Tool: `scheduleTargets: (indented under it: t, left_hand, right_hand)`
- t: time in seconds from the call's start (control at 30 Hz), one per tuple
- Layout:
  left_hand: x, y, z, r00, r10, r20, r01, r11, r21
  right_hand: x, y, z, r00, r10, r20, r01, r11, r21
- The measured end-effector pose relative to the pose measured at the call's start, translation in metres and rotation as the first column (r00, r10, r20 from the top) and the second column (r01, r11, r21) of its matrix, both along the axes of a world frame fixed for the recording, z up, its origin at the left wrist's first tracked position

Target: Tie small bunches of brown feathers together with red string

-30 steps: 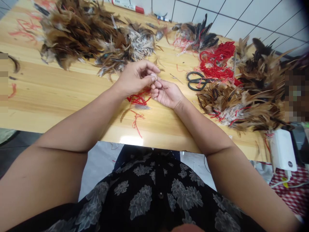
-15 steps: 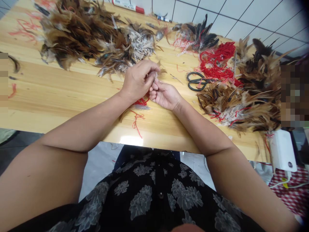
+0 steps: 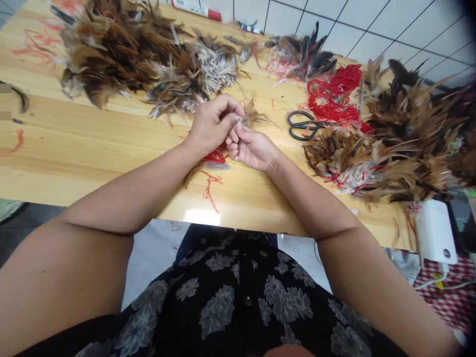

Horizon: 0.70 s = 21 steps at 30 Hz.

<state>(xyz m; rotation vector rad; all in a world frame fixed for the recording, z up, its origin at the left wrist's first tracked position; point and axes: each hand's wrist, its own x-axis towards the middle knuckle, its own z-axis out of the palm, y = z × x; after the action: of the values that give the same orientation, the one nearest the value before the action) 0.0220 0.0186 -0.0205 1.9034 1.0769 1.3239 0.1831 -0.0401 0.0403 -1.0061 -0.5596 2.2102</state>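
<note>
My left hand (image 3: 213, 121) and my right hand (image 3: 253, 148) meet over the wooden table, fingertips pinched together. Between them they grip a small bunch of brown feathers (image 3: 254, 114), whose tips fan out beyond the fingers. The pale quill ends are mostly hidden by my fingers. Under my left hand, partly covered, lies red string (image 3: 215, 156) beside a grey feather. A loose piece of red string (image 3: 211, 187) rests closer to the table's front edge. To the right are black-handled scissors (image 3: 303, 125), their blades partly hidden by string and feathers.
Large heaps of brown feathers (image 3: 111, 54) cover the back left, and more feather bundles (image 3: 372, 158) lie at right. Tangled red string (image 3: 336, 94) sits behind the scissors. A red-capped marker (image 3: 197, 9) lies by the tiled wall. At the right edge is a white box (image 3: 436, 232) with a cable.
The feather tips now show more fully to the right of my fingers. My hands have shifted slightly while staying pinched together; the scissors and heaps are where they were.
</note>
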Motion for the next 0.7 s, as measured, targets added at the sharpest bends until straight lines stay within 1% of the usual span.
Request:
scheduleTargets:
  t: [0.13,0.27,0.33,0.4,0.47,0.5,0.53,0.57,0.63,0.67,0.7]
  left_hand:
    - [0.003,0.002,-0.004,0.999,-0.039,0.031,0.041,0.997,-0.069]
    - [-0.002,0.01,-0.009,0.997,-0.071,0.041,0.075,0.991,-0.111]
    - [-0.007,0.016,-0.011,0.993,-0.107,0.051,0.113,0.986,-0.123]
    - [-0.012,0.022,-0.013,0.987,-0.148,0.06,0.155,0.98,-0.128]
    - [-0.017,0.028,-0.014,0.985,-0.158,0.065,0.165,0.978,-0.129]
    - [-0.019,0.031,-0.014,0.986,-0.154,0.067,0.162,0.978,-0.13]
    - [-0.02,0.033,-0.015,0.986,-0.146,0.074,0.154,0.98,-0.125]
    - [-0.021,0.034,-0.014,0.987,-0.139,0.084,0.148,0.982,-0.115]
    - [-0.022,0.035,-0.014,0.988,-0.129,0.089,0.137,0.986,-0.094]
    - [-0.022,0.035,-0.014,0.989,-0.125,0.076,0.131,0.987,-0.088]
    - [-0.022,0.035,-0.013,0.991,-0.122,0.051,0.126,0.988,-0.087]
  right_hand:
    - [0.001,0.0,-0.001,0.999,0.052,0.004,-0.052,0.999,-0.003]
    - [0.003,-0.002,0.0,0.995,0.1,0.02,-0.1,0.994,0.04]
    - [0.002,-0.003,-0.001,0.993,0.104,0.048,-0.107,0.992,0.063]
    - [0.002,-0.004,-0.003,0.992,0.069,0.109,-0.081,0.991,0.111]
    - [0.003,-0.002,-0.007,0.974,-0.04,0.225,-0.01,0.975,0.22]
    - [0.005,0.0,-0.009,0.947,-0.126,0.295,0.032,0.952,0.304]
    - [0.008,0.003,-0.011,0.904,-0.225,0.363,0.067,0.914,0.4]
    - [0.012,0.007,-0.013,0.848,-0.324,0.42,0.083,0.863,0.498]
    - [0.02,0.015,-0.016,0.736,-0.478,0.48,0.056,0.749,0.66]
    - [0.024,0.018,-0.017,0.702,-0.514,0.493,0.018,0.705,0.709]
    - [0.028,0.021,-0.018,0.686,-0.526,0.503,-0.023,0.675,0.737]
